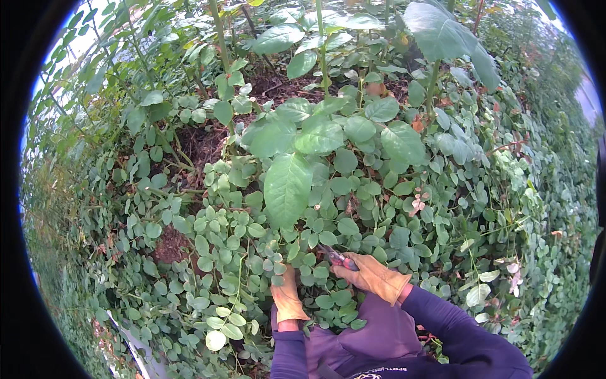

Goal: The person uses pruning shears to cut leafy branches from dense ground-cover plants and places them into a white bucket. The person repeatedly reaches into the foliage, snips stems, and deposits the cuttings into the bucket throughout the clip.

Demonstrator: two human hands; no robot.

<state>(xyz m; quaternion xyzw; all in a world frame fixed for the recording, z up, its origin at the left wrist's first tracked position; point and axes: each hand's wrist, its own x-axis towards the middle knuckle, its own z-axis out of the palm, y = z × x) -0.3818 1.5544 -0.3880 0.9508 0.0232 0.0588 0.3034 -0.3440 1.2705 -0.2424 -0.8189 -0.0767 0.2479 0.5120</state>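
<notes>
My right hand [367, 277], in a tan leather work glove, grips red-handled pruning shears [342, 260]. Their dark blades point up and left into the leaves, and the tips are partly hidden. Close by on the left, my left hand [285, 291] wears a matching glove. Its fingers reach down among the rose leaves, which cover them, so I cannot see what they touch. Rose foliage [315, 272] fills the gap between the two hands. Just above them hangs a large, toothed green leaf [288, 187].
Tall upright rose stems [323, 61] rise ahead of me. Cut stem ends [317, 207] show among the leaves. Brown mulch [203, 142] is visible between plants. A pale strip [135, 350] lies at lower left. Dense foliage [511, 199] spreads on the right.
</notes>
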